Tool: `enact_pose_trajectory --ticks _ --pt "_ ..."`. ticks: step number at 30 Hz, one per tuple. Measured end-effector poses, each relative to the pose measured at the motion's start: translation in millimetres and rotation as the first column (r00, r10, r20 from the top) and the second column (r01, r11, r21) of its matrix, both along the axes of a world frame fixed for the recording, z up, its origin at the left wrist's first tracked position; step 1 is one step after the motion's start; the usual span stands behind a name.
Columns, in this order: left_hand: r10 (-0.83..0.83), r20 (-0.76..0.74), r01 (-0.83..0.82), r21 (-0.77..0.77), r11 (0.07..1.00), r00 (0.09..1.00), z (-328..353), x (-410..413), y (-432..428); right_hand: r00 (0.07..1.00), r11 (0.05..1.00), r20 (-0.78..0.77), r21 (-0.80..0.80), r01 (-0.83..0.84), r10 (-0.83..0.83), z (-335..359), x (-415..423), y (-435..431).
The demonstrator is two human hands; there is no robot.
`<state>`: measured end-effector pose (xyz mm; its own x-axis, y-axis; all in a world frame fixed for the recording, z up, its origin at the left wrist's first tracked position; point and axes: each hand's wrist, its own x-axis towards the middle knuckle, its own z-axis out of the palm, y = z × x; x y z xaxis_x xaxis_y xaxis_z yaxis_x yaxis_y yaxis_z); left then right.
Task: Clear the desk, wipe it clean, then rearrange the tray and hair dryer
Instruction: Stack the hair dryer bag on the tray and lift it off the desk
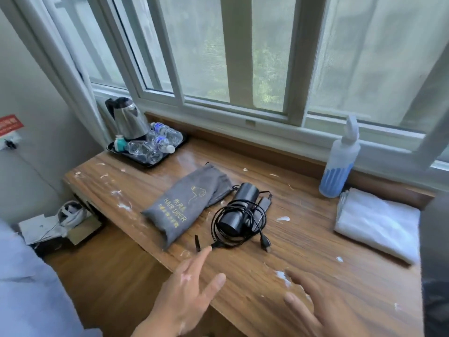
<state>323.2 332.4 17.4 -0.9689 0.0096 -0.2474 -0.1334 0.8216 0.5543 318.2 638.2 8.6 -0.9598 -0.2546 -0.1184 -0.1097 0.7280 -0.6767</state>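
Both hands are empty, fingers spread and straight. The left hand [187, 295] leads, its index tip just short of the cord [220, 229] end near the front edge. The right hand [318, 310] hovers low over the desk [303, 239], blurred. The hair dryer [239, 210] lies mid-desk with the cord looped loosely round it, and the grey pouch [187, 205] is just beside it on the left. The tray [155, 164] sits in the far left corner holding a kettle [127, 120] and water bottles [162, 139]. A spray bottle [340, 164] and a folded white cloth [376, 222] are at the right. White smears and scraps are all over the wood, so it is not yet wiped. Likely step: clearing the dryer off. Best to gather body and cord in one grip — a dangling plug could drag through the smears or snag the pouch. Take the pouch too, then set both off the desk.
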Motion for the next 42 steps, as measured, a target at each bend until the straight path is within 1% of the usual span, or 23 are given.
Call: enact_pose_trajectory --ticks 2,5,8,11,14,16,19,23,27,33,37,42 --pt "-0.074 -0.019 0.075 0.016 0.997 0.997 -2.8 -33.0 -19.2 0.998 0.998 0.007 -0.013 0.066 -0.066 -1.4 -11.9 -25.8" --pt "-0.227 -0.049 0.229 0.029 0.973 0.973 -4.4 -80.7 -42.1 0.982 0.982 0.035 -0.015 0.186 -0.186 3.3 -25.6 -64.0" --pt "-0.340 -0.034 0.341 0.059 0.938 0.940 1.4 -122.6 -53.0 0.955 0.955 0.003 -0.012 0.296 -0.296 2.2 -36.6 -93.7" --pt "-0.401 0.003 0.398 0.101 0.912 0.916 5.8 -159.2 -50.9 0.929 0.928 0.002 0.041 0.370 -0.370 3.4 -51.9 -112.6" --pt "-0.434 0.004 0.429 0.147 0.891 0.901 2.2 -191.7 -38.9 0.904 0.897 -0.013 0.123 0.425 -0.426 4.9 -78.5 -124.2" --pt "-0.460 0.012 0.451 0.168 0.876 0.888 -5.0 -207.8 -29.6 0.900 0.888 -0.029 0.151 0.434 -0.435 4.8 -97.9 -128.3" --pt "-0.508 0.046 0.496 0.158 0.854 0.860 -20.5 -221.1 -18.4 0.902 0.889 0.005 0.171 0.424 -0.431 -1.0 -121.0 -129.3" --pt "-0.531 0.055 0.519 0.149 0.842 0.845 -35.3 -227.3 -10.0 0.916 0.906 0.063 0.189 0.378 -0.395 -15.8 -133.9 -128.3" --pt "-0.534 0.024 0.517 0.213 0.829 0.845 -40.8 -224.3 -5.1 0.930 0.936 0.116 0.075 0.343 -0.350 -27.7 -136.4 -125.1" --pt "-0.493 -0.032 0.487 0.225 0.844 0.870 -41.1 -217.4 0.0 0.936 0.938 0.084 -0.022 0.346 -0.343 -32.7 -137.4 -120.4" --pt "-0.447 -0.076 0.450 0.266 0.852 0.891 -19.2 -213.2 -1.3 0.928 0.922 0.035 -0.103 0.372 -0.371 -17.7 -139.8 -123.5" --pt "-0.401 -0.140 0.425 0.248 0.871 0.905 12.9 -220.8 -30.2 0.932 0.924 -0.036 -0.146 0.353 -0.361 13.8 -152.8 -153.2"
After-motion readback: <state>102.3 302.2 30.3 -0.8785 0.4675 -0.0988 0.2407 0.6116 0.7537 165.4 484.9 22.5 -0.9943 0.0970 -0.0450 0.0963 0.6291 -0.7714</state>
